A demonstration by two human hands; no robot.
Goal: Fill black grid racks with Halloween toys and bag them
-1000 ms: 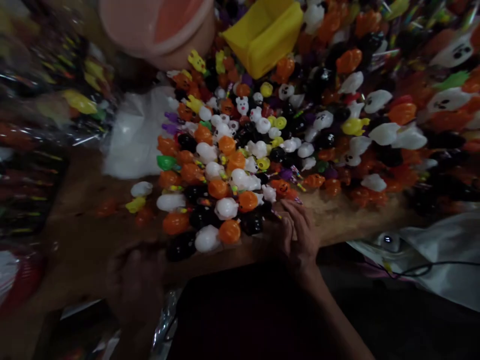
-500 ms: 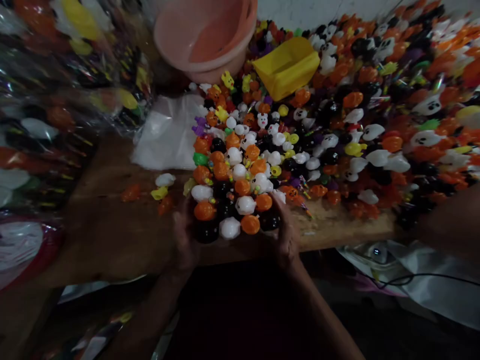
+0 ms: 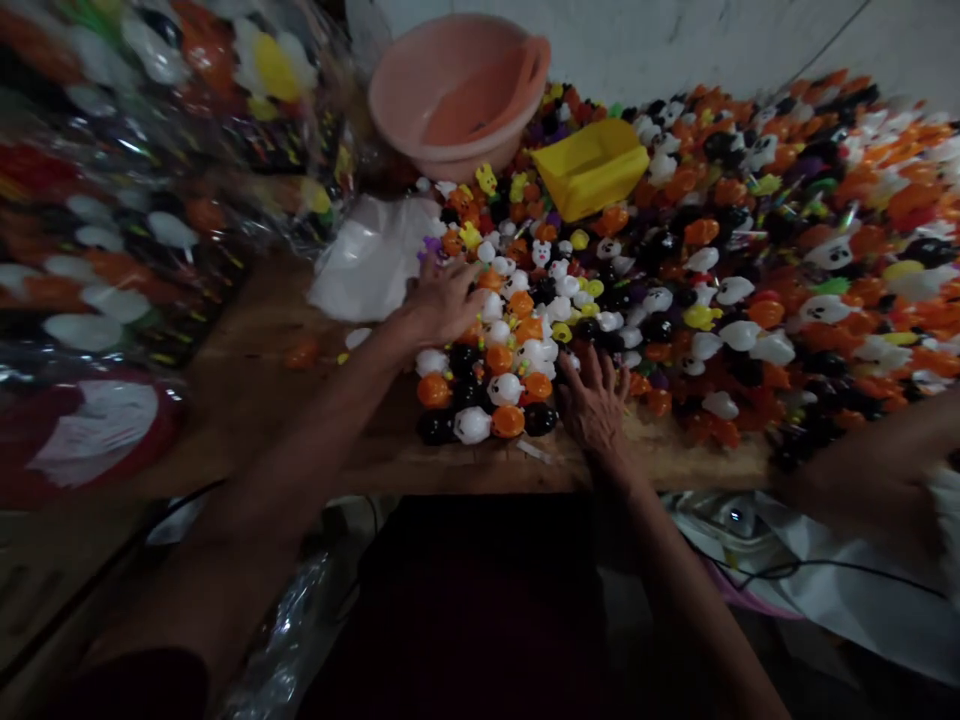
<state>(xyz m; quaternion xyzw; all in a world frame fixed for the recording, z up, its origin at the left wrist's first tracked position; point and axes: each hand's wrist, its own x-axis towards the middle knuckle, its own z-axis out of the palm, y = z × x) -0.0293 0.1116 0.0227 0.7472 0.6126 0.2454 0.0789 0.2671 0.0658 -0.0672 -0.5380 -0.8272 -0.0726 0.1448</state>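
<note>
A block of small plastic Halloween figures, orange, white and black, stands packed in rows on the wooden table; an orange pumpkin figure [image 3: 508,421] and a white one [image 3: 472,425] show at its front edge. My left hand [image 3: 442,305] lies over the back left of this block, fingers spread, partly hiding the figures under it. At the block's right side is my right hand [image 3: 595,400], palm down, with its fingers apart and pointing away from me. Neither hand grips anything that I can see. Behind the left hand lies a stack of clear plastic bags [image 3: 367,262].
A large heap of similar figures [image 3: 739,335] covers the right side. A yellow scoop [image 3: 592,172] rests on it, near a pink basin [image 3: 456,150]. Filled clear bags [image 3: 142,270] are piled at left above a red tub [image 3: 161,425]. Another person's arm [image 3: 862,480] enters at right.
My hands have come away from the two sides of the block. The left has reached forward over its back left; the right has opened beside it. The view has shifted.
</note>
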